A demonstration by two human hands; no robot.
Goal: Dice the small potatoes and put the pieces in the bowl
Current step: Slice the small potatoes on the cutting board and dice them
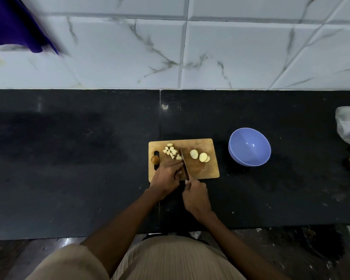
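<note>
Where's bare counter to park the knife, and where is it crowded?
Bare black countertop lies left of the wooden cutting board, and a narrower strip between the board and the empty blue plastic bowl. The board is crowded: diced potato pieces, slices, both hands. A plastic bag fills the far right edge.

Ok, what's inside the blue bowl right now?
Nothing shows inside the blue bowl: its whole inner surface is bare, nothing covers it. The diced pieces and slices lie on the cutting board.
</note>
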